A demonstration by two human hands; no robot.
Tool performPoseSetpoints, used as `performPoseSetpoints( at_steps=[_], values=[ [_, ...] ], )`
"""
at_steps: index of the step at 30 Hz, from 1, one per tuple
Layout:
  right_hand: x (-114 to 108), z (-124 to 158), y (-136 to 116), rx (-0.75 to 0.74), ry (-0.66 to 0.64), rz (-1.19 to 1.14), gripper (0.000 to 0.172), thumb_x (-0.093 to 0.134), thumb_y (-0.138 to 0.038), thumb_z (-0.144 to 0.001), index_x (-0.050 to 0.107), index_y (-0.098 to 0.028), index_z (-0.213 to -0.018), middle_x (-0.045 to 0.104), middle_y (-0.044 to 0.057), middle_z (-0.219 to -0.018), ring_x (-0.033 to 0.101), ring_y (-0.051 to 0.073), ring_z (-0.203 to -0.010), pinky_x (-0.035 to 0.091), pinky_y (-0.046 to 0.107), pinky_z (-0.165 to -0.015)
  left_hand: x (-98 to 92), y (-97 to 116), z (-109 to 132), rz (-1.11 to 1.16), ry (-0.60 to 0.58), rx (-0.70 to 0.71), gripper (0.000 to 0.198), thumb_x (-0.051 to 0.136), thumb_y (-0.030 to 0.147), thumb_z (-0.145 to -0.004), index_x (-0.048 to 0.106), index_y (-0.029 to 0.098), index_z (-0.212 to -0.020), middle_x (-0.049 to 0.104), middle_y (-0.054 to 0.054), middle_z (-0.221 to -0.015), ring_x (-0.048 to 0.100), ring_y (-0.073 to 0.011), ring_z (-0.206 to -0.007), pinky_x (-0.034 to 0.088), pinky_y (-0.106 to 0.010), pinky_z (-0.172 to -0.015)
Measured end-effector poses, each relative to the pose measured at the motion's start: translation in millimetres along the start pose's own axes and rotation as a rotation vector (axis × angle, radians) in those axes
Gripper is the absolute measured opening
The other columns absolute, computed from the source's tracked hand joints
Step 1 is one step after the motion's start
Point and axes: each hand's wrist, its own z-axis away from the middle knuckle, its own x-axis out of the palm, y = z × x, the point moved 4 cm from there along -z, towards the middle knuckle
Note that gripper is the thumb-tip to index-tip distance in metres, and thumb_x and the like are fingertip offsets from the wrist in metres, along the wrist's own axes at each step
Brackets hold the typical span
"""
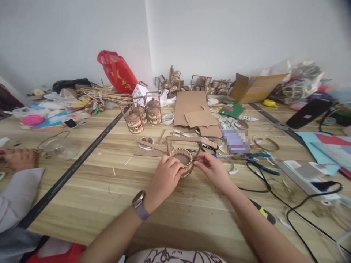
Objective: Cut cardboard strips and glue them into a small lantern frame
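A small round basket (189, 168) of light and dark slats, open at the top, sits low over the table in front of me. My left hand (169, 171) wraps its fingers over the basket's left and near rim. At the basket's right side my right hand (207, 164) pinches a thin dark strip (197, 151) that rises from there. Just behind the basket lies a flat brown wooden frame (183, 138). Finished-looking lidded baskets in tall handled frames (135, 122) stand further back to the left.
Cardboard sheets (190, 106) lie behind the frame. Blue-handled pliers (263, 164), black cables, a white power strip (304, 182) and a cutter (263, 212) are on the right. Another person's hand (23, 159) is at the far left, beside a clear plastic bowl (61, 148).
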Motion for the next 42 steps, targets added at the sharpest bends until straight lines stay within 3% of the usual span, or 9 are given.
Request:
performPoseSetpoints(
  at_steps=[6,11,16,20,25,28,32,38,42],
  values=[
    [-11,0,6,0.028,0.03,0.013,0.027,0.062,-0.049,-0.084,0.059,-0.023,-0.091,0.065,0.002,-0.076,0.061,0.018,-0.066,0.053,0.033,-0.064,-53.8,21,34,0.229,-0.006,0.0,0.017,0.055,0.031,-0.097,0.062,0.02,-0.085,0.067,-0.001,-0.082,0.056,-0.0185,-0.083,0.048,-0.033,-0.075],
    [-13,1,6,0.037,0.01,0.013,0.028,0.064,-0.05,-0.083,0.06,-0.024,-0.091,0.064,0.002,-0.076,0.061,0.018,-0.067,0.054,0.033,-0.064,-67.3,-5,80,-0.045,-0.018,-0.014,0.018,0.05,0.025,-0.098,0.064,0.02,-0.088,0.069,-0.002,-0.085,0.055,-0.02,-0.082,0.048,-0.034,-0.074],
    [-7,3,5,0.032,-0.017,-0.001,0.03,0.064,-0.052,-0.083,0.058,-0.024,-0.088,0.064,0.002,-0.073,0.061,0.017,-0.063,0.053,0.032,-0.061,-46.3,-45,98,-0.316,-0.075,-0.088,0.021,0.049,0.022,-0.097,0.068,0.018,-0.089,0.07,-0.006,-0.089,0.059,-0.0232,-0.084,0.051,-0.038,-0.077],
    [-2,6,3,0.028,-0.031,-0.041,0.03,0.065,-0.052,-0.083,0.059,-0.023,-0.09,0.066,0.003,-0.077,0.062,0.017,-0.065,0.055,0.033,-0.064,-35.3,-22,84,-0.369,0.022,-0.097,0.024,0.055,0.028,-0.096,0.064,0.013,-0.112,0.067,-0.014,-0.114,0.058,-0.0279,-0.099,0.05,-0.045,-0.087],
    [3,7,3,0.033,-0.039,-0.066,0.032,0.066,-0.052,-0.083,0.058,-0.023,-0.092,0.068,0.004,-0.082,0.065,0.019,-0.071,0.057,0.035,-0.069,4.3,19,38,-0.172,-0.191,-0.025,0.03,0.067,0.032,-0.089,0.061,0.013,-0.112,0.066,-0.009,-0.111,0.055,-0.0271,-0.106,0.047,-0.041,-0.093],
    [2,7,4,0.029,-0.035,-0.059,0.031,0.066,-0.052,-0.083,0.058,-0.023,-0.092,0.069,0.005,-0.085,0.066,0.019,-0.074,0.057,0.035,-0.071,30.8,17,17,-0.179,-0.214,-0.112,0.034,0.07,0.037,-0.085,0.063,0.012,-0.107,0.066,-0.011,-0.103,0.053,-0.0292,-0.106,0.045,-0.043,-0.095],
    [3,9,4,0.02,-0.029,-0.032,0.03,0.065,-0.05,-0.084,0.059,-0.023,-0.093,0.068,0.004,-0.084,0.066,0.018,-0.073,0.057,0.035,-0.071,56.1,11,9,-0.211,-0.234,-0.157,0.029,0.062,0.042,-0.091,0.069,0.014,-0.093,0.068,-0.009,-0.09,0.053,-0.028,-0.097,0.04,-0.045,-0.095],
    [9,11,3,0.029,-0.03,0.051,0.028,0.061,-0.05,-0.086,0.061,-0.023,-0.094,0.069,0.005,-0.086,0.068,0.019,-0.076,0.057,0.033,-0.071,65.6,13,9,-0.247,-0.138,-0.204,0.025,0.057,0.035,-0.093,0.071,0.015,-0.087,0.069,-0.008,-0.083,0.053,-0.0271,-0.091,0.038,-0.044,-0.09],
    [-18,16,13,0.084,0.059,0.193,0.034,0.054,-0.052,-0.089,0.063,-0.022,-0.101,0.071,0.006,-0.088,0.068,0.02,-0.077,0.056,0.034,-0.07,67.6,12,8,-0.242,-0.074,-0.197,0.02,0.06,0.028,-0.091,0.071,0.017,-0.079,0.068,-0.006,-0.078,0.053,-0.0254,-0.089,0.038,-0.043,-0.088]
  ],
)
